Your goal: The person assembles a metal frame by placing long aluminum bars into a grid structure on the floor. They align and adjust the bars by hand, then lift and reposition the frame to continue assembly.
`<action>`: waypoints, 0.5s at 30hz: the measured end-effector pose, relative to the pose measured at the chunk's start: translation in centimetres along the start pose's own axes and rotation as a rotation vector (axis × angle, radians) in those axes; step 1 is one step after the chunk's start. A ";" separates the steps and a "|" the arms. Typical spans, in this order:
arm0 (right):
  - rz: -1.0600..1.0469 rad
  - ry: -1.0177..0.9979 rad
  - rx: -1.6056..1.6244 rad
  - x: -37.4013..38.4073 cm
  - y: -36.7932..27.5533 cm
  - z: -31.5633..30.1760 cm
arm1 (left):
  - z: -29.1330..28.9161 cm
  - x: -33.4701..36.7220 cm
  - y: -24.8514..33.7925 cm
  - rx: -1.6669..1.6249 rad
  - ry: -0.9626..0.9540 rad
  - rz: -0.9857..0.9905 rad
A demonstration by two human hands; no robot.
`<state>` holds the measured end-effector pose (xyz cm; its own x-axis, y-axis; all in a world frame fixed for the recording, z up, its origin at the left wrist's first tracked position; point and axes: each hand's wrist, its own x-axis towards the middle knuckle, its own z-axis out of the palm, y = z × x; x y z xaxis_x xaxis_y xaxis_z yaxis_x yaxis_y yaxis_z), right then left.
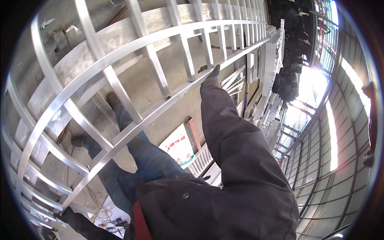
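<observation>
A long silver metal railing panel [149,116] with many evenly spaced bars is held in front of me, running from lower left to upper right. My right hand [210,75], in a dark glove, is closed round its near rail, arm stretched forward. At the lower left, my left hand [66,213] grips the same rail near the far left bars; its fingers show only in part and are dark. My legs and shoes stand on the floor below, seen partly through the bars.
A pale workbench or beam surface [106,46] lies beyond the bars. A white printed sack [178,146] and a red metal tube [193,134] are on the floor near my right leg. Stacked metal profiles [262,96] stand at right. Cables [96,206] and tools lie lower left.
</observation>
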<state>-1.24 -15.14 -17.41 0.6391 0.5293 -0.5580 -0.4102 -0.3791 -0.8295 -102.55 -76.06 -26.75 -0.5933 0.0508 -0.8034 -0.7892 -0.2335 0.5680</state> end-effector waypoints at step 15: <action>0.051 0.103 -0.008 -0.4 0.1 0.0 | 6.0 -6.1 -3.0 -0.036 0.112 0.113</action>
<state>-1.53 -15.37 -17.32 0.6810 0.4289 -0.5936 -0.4387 -0.4101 -0.7996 -97.48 -69.86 -22.45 -0.6547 -0.0857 -0.7510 -0.7113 -0.2665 0.6504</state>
